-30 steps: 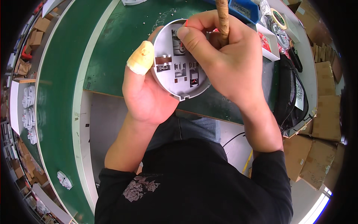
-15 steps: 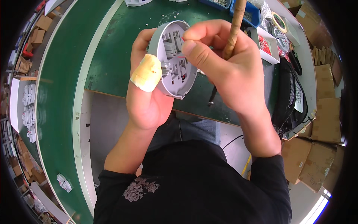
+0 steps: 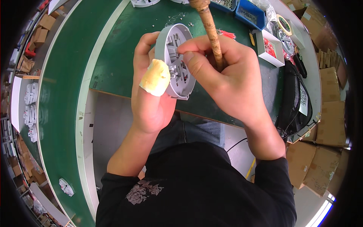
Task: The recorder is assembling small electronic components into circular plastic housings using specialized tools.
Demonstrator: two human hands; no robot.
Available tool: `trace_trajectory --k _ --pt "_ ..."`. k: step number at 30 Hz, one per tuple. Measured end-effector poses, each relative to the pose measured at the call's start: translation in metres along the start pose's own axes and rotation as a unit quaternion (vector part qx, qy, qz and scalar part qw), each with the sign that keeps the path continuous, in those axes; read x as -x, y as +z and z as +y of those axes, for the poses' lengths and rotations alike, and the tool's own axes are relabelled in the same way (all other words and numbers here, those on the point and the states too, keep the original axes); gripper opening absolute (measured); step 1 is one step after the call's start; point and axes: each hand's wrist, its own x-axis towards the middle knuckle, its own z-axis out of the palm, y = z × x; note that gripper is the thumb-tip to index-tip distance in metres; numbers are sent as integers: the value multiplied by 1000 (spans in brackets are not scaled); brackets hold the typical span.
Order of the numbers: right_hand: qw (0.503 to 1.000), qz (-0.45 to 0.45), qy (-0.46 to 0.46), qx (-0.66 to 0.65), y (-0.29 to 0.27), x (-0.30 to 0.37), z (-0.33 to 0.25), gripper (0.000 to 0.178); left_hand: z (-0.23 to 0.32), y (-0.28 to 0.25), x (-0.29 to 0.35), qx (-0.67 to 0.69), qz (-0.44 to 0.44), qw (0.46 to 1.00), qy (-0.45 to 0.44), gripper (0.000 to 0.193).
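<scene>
My left hand (image 3: 149, 109) grips a round grey plastic housing (image 3: 162, 43), tilted on edge with its inner side facing right. A yellowish wrap (image 3: 155, 77) covers the left thumb. Inside the housing are moulded ribs, slots and small metal parts. My right hand (image 3: 230, 75) is closed; a brown tape-wrapped stick (image 3: 208, 26) is lodged in it, rising past the index finger. Thumb and index fingertip are pinched together at the housing's inner face. Anything between those fingertips is too small or hidden to make out.
Blue bins (image 3: 250, 14) of small metal parts stand at the far edge of the green table (image 3: 121, 56). A white box (image 3: 269, 47) of red pieces and a black bag (image 3: 295, 98) lie to the right. Another grey housing (image 3: 66, 187) rests on the green strip at left.
My right hand has shifted slightly left and down, its pinch deeper in the housing. The stick's upper end has swung left. A small red bit at the fingertips is out of sight now.
</scene>
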Motion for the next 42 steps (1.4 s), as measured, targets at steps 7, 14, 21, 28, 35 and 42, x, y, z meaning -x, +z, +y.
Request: trace_trajectory --k 7,14,21,28,35,42 --pt "1000 -15 27 -4 -7 -7 -4 10 -4 -2 4 -28 -22 999 8 69" --pt "998 46 29 -32 4 -4 -4 9 -6 4 0 116 -29 993 -15 65" --pt "988 37 -137 57 7 3 19 7 -7 5 0 143 -22 989 -28 60" --pt "987 50 -133 77 6 -1 17 6 -13 2 -3 146 -42 988 -26 59" --pt "997 57 -48 -32 2 0 12 8 -18 3 -1 53 -34 997 45 67" --pt "999 19 34 -27 -6 -1 6 14 -17 8 1 82 -21 996 40 70"
